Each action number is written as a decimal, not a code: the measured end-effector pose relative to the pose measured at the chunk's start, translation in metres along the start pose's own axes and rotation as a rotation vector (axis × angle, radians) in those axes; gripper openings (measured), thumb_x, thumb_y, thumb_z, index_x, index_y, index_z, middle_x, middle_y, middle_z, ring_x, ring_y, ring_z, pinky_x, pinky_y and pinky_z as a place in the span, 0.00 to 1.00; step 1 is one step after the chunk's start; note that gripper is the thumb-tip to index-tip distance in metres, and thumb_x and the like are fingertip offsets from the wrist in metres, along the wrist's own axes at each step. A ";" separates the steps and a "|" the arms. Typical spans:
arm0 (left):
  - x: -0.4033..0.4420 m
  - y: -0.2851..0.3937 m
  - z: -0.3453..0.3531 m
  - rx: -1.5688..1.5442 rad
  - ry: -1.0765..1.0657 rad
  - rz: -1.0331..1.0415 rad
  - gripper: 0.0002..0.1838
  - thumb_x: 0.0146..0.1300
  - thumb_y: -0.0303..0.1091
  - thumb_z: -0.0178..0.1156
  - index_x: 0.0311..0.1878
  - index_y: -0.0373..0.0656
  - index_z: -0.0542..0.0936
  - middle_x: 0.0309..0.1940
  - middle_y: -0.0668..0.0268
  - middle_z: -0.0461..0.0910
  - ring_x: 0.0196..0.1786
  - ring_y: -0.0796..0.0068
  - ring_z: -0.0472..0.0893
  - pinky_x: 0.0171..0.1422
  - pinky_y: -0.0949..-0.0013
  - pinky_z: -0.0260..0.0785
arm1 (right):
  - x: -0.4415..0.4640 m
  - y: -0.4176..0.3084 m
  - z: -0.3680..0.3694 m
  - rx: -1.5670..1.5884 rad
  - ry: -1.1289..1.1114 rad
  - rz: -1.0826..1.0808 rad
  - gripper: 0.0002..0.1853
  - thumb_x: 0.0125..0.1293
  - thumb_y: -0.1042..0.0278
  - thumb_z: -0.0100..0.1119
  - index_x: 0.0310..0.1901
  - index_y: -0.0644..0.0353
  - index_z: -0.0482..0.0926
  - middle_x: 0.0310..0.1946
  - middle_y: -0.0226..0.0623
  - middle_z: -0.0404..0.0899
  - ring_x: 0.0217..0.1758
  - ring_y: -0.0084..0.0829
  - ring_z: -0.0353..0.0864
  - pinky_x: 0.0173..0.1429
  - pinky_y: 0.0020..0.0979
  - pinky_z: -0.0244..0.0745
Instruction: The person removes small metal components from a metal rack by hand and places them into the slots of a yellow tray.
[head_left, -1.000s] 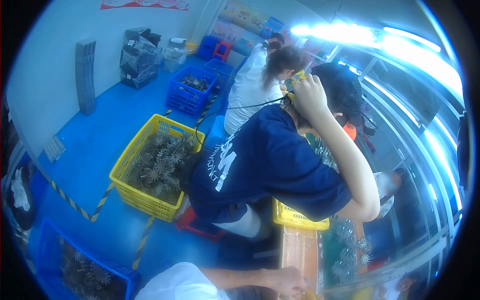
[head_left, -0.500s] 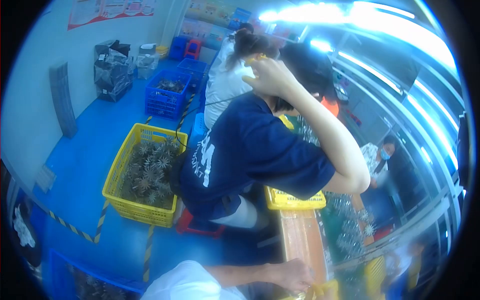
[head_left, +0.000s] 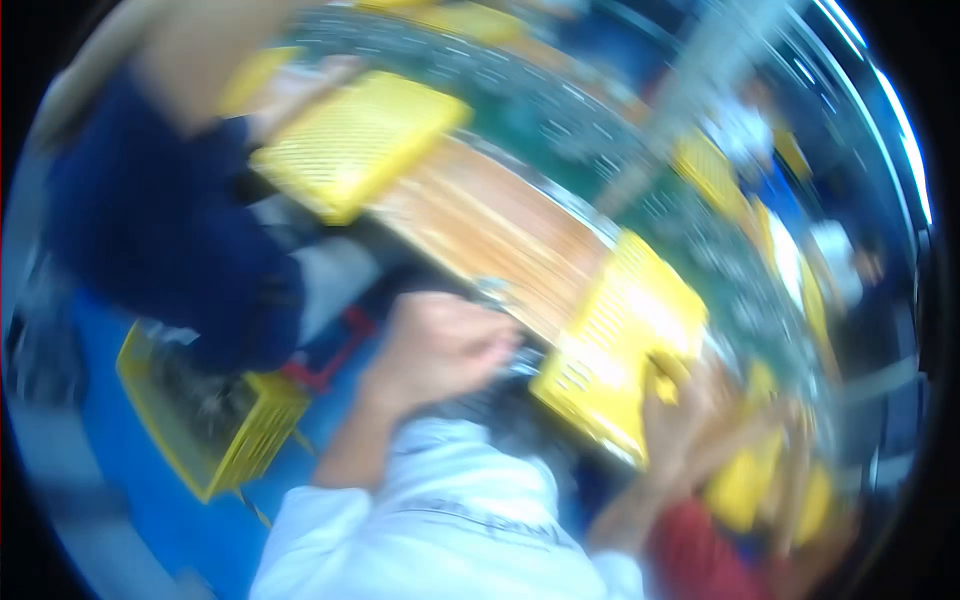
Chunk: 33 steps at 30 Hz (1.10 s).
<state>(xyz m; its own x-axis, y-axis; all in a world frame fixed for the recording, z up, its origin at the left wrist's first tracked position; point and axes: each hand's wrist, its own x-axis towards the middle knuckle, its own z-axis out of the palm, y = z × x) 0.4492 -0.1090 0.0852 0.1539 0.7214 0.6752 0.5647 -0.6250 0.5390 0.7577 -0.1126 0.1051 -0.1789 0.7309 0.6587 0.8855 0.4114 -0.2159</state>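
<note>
Motion blur smears the whole view. My left hand [head_left: 450, 345] is curled closed in front of my white shirt, by the near edge of the wooden table [head_left: 500, 225]. A small shiny metal piece [head_left: 490, 288] shows just above its knuckles; whether the hand holds it I cannot tell. My right hand [head_left: 685, 415] is at the right end of a yellow slotted tray [head_left: 620, 340]. Some yellow shows between its thumb and fingers, but blur hides whether it grips anything.
Beside me on the left sits a person in a dark blue shirt [head_left: 170, 220], by another yellow tray [head_left: 360, 140]. A green conveyor [head_left: 540, 100] carrying shiny parts runs behind the table. A yellow crate [head_left: 210, 410] of metal parts stands on the blue floor. Other people are across the conveyor.
The view has swung down and right toward the table. My left hand now appears higher and further left in view. My right hand and the tray beside it have come into view.
</note>
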 end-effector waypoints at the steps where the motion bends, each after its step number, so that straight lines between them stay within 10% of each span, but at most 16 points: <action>1: 0.001 -0.005 0.005 -0.029 -0.015 -0.003 0.05 0.52 0.25 0.72 0.35 0.41 0.89 0.27 0.61 0.88 0.27 0.65 0.87 0.34 0.63 0.78 | -0.023 0.026 0.016 0.072 0.025 0.117 0.12 0.56 0.79 0.71 0.43 0.60 0.88 0.35 0.43 0.83 0.39 0.46 0.85 0.45 0.40 0.79; 17: 0.052 -0.036 0.071 -0.090 -0.149 -0.131 0.08 0.51 0.19 0.71 0.36 0.38 0.87 0.22 0.62 0.81 0.22 0.68 0.78 0.29 0.68 0.67 | -0.044 0.029 0.049 0.194 -0.742 0.356 0.09 0.57 0.70 0.68 0.25 0.65 0.82 0.30 0.44 0.79 0.34 0.50 0.83 0.41 0.47 0.77; 33: 0.083 -0.076 0.116 -0.103 -0.305 -0.207 0.11 0.53 0.17 0.69 0.41 0.35 0.88 0.24 0.61 0.82 0.25 0.74 0.79 0.30 0.72 0.67 | -0.006 0.043 0.059 0.146 -1.135 0.253 0.03 0.55 0.76 0.62 0.29 0.60 0.85 0.32 0.43 0.81 0.37 0.46 0.85 0.43 0.44 0.79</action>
<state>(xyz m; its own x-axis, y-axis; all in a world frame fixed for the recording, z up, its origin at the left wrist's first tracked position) 0.5135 0.0333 0.0421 0.2879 0.8816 0.3739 0.5273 -0.4719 0.7066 0.7716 -0.0671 0.0496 -0.3499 0.8374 -0.4198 0.9062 0.1889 -0.3784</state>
